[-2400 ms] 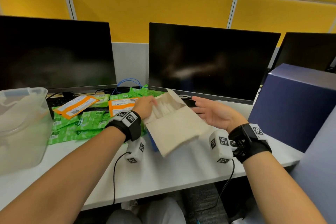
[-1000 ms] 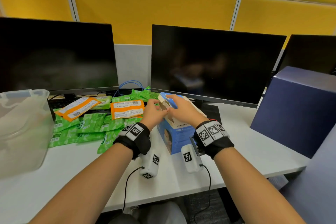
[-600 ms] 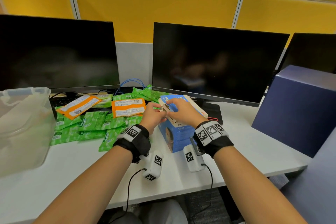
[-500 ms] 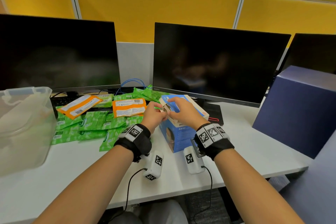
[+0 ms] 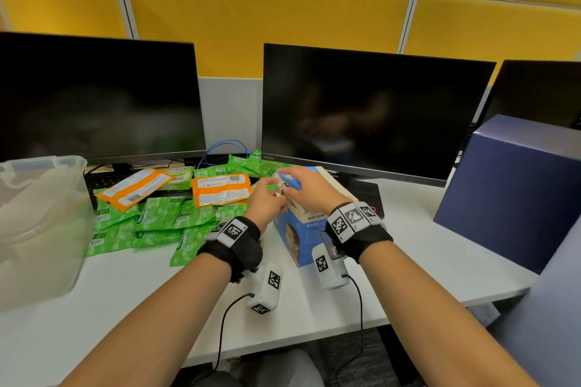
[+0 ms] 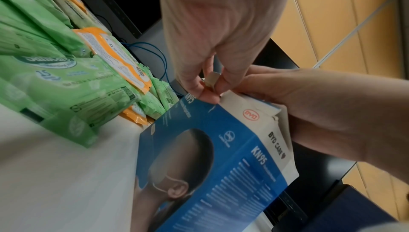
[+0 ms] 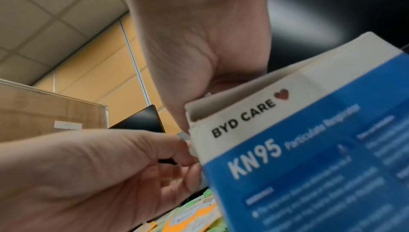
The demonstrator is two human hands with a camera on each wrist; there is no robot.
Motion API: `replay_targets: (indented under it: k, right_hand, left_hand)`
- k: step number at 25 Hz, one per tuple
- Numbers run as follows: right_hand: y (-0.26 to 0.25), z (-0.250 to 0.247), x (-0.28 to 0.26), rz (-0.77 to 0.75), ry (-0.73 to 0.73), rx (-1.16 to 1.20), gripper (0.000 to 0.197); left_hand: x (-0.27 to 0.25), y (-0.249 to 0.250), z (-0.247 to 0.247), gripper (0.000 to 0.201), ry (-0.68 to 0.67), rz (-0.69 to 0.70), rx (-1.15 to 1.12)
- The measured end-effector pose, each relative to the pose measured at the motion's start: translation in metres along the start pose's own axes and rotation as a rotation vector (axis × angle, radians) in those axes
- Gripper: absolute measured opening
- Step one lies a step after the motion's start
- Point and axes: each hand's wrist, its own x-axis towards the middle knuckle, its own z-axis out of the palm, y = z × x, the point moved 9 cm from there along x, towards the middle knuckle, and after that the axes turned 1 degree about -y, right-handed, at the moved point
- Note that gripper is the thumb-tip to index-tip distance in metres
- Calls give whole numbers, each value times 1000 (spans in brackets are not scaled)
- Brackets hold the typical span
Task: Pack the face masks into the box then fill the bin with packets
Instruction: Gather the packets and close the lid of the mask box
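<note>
A white counter carries everything here. At its back stand two large black monitors, with a big dark blue cardboard box to the right. On the left edge sits a clear plastic bin, upright and open at the top. Just beside it, a heap of green and orange flat packets lies spread over the counter, reaching as far as the mask box. That blue and white cardboard face-mask box, printed KN95, stands upright near the middle, in front of the right-hand monitor. Its top flaps are partly folded in. The right hand lies over the box top, fingers curled on the lid flap. The left hand meets it at the box's upper left corner, its thumb and fingertips pinching a small brown cardboard tab.
</note>
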Motion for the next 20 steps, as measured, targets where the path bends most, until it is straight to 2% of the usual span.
replay_targets:
  k: [4, 11, 14, 17, 20]
  right_hand:
    - [10, 4, 3, 67, 53, 44, 52]
    - [13, -2, -4, 44, 199, 149, 46]
    - [13, 5, -2, 51, 161, 110, 42]
    - [15, 7, 0, 63, 54, 71, 38]
    - [12, 1, 3, 74, 27, 21, 41]
  left_hand:
    - [0, 6, 1, 57, -65, 15, 72]
    - [-8, 17, 5, 60, -139, 60, 132]
    - [-4, 15, 5, 56, -115, 58, 120]
    - [-1, 8, 6, 50, -78, 31, 47]
    - [2, 2, 6, 40, -32, -3, -34]
